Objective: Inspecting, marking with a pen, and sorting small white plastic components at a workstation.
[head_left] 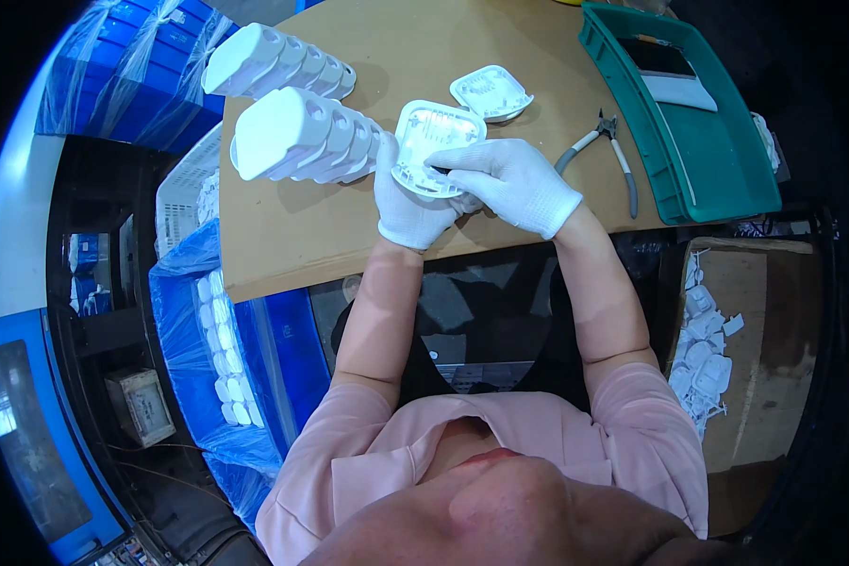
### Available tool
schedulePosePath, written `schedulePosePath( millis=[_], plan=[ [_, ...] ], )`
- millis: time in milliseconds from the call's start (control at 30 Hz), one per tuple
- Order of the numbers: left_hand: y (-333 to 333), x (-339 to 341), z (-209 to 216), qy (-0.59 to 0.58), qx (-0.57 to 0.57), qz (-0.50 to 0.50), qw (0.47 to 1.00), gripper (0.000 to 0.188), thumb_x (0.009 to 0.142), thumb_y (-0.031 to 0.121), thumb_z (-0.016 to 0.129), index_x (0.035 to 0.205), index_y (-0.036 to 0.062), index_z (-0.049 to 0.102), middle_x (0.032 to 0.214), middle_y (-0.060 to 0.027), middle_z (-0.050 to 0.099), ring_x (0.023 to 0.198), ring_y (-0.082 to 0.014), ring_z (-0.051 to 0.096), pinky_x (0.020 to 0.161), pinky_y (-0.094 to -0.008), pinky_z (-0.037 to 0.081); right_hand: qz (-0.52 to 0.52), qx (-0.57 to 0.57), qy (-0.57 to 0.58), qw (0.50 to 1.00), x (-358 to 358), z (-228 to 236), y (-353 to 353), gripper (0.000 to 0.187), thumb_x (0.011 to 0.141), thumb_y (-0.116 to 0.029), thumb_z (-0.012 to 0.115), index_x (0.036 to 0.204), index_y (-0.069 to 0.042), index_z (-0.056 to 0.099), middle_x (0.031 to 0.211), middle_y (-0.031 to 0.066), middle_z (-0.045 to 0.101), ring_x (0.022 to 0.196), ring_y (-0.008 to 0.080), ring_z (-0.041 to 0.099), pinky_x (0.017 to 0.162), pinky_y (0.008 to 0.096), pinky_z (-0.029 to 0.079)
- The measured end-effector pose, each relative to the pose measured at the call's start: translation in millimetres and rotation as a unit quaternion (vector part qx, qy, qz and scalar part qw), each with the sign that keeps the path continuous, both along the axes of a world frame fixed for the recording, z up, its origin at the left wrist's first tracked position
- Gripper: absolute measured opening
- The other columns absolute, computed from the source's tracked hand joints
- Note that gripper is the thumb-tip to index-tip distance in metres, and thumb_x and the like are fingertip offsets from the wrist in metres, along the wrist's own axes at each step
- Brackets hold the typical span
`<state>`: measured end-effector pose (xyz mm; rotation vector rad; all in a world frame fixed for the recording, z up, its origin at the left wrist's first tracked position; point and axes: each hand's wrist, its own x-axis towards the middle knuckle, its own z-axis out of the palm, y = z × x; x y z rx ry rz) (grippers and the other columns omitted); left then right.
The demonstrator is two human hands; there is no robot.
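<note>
My left hand [411, 208], in a white knit glove, holds a white square plastic housing [437, 127] by its left and lower edges, its ribbed inner side facing up. My right hand [517, 184], gloved as well, is closed over the lower right part of the housing. A small dark bit shows at its fingertips; what it is I cannot make out. Just beyond lies another white plastic housing [491, 92]. To the left of my hands are two rows of nested white housings [297, 137], lying on the brown tabletop [410, 47].
Cutting pliers [602, 151] with grey handles lie right of my hands, beside a green tray [674, 179]. A cardboard box [764, 330] with white scraps stands at lower right. Blue lined bins [184, 302] with white parts stand at the left.
</note>
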<state>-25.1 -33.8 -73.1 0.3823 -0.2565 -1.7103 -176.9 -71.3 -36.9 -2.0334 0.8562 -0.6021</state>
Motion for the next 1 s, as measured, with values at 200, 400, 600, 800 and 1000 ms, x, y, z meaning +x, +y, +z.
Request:
schedulePosePath(
  millis=[200, 400, 600, 800, 1000],
  plan=[
    [0.2, -1.2, 4.2, 0.006, 0.012, 0.016, 1.000, 0.079, 0.092, 0.071, 0.024, 0.139, 0.0091, 0.040, 0.131, -0.0166, 0.051, 0.112, -0.0346, 0.055, 0.087, -0.0488, 0.049, 0.000, 0.014, -0.034, 0.999, 0.3, -8.0, -3.7, 0.030, 0.091, -0.026, 0.053, 0.112, -0.016, 0.071, 0.105, 0.0111, 0.070, 0.094, 0.0247, 0.068, 0.086, 0.0333, 0.051],
    [0.8, 1.1, 4.4, 0.050, 0.007, -0.016, 0.999, 0.083, 0.089, 0.075, 0.025, 0.135, 0.0082, 0.043, 0.122, -0.0160, 0.056, 0.098, -0.0326, 0.059, 0.068, -0.0479, 0.050, 0.059, 0.063, -0.072, 0.994, -16.5, 14.9, -5.4, 0.029, 0.091, -0.017, 0.059, 0.115, -0.003, 0.068, 0.097, 0.0093, 0.071, 0.084, 0.0154, 0.066, 0.076, 0.0276, 0.052],
    [2.6, -3.3, 11.1, 0.004, -0.034, -0.029, 0.999, 0.086, 0.087, 0.077, 0.027, 0.134, 0.0062, 0.045, 0.110, -0.0197, 0.060, 0.093, -0.0339, 0.061, 0.072, -0.0457, 0.051, 0.021, 0.173, -0.004, 0.985, -26.8, 30.1, -3.6, 0.031, 0.085, -0.030, 0.067, 0.084, 0.000, 0.072, 0.071, 0.0067, 0.067, 0.062, 0.0147, 0.061, 0.059, 0.0268, 0.048],
    [3.2, -13.0, 16.3, -0.011, 0.021, 0.046, 0.999, 0.080, 0.090, 0.072, 0.032, 0.134, 0.0059, 0.044, 0.111, -0.0189, 0.060, 0.093, -0.0333, 0.062, 0.071, -0.0415, 0.052, 0.027, -0.111, 0.236, 0.965, -21.2, 37.1, -3.2, 0.050, 0.074, -0.057, 0.069, 0.082, -0.007, 0.073, 0.069, 0.0084, 0.067, 0.066, 0.0277, 0.065, 0.064, 0.0370, 0.051],
    [-1.0, -7.4, 7.1, -0.087, -0.056, 0.001, 0.995, 0.076, 0.092, 0.068, 0.032, 0.134, 0.0062, 0.044, 0.107, -0.0141, 0.063, 0.075, -0.0290, 0.063, 0.058, -0.0379, 0.049, -0.226, -0.210, -0.084, 0.948, -8.8, 16.8, -8.3, 0.041, 0.077, -0.037, 0.074, 0.098, -0.002, 0.068, 0.079, 0.0140, 0.065, 0.080, 0.0262, 0.066, 0.074, 0.0332, 0.052]
  ],
)
